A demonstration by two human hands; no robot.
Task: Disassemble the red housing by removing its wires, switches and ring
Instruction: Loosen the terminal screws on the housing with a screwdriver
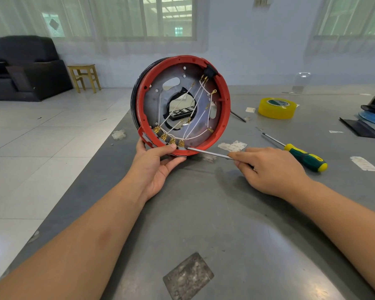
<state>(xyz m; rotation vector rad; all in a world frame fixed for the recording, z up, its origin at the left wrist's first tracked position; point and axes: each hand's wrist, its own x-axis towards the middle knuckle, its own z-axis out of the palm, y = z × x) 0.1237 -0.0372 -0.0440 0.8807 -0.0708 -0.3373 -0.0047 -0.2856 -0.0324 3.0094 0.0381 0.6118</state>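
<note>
Housing (224,118): round red rim, left hand (158,167) gripping; right hand (268,169) pinching steel shaft (208,153).

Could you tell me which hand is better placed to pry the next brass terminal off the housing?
Right. The right hand already grips the metal tool, its tip beside the terminals. The left hand holds the housing upright on the table.

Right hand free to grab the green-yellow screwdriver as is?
Probably not yet: the right hand already holds a metal tool against the red housing. The screwdriver lies unobstructed beside it.
</note>
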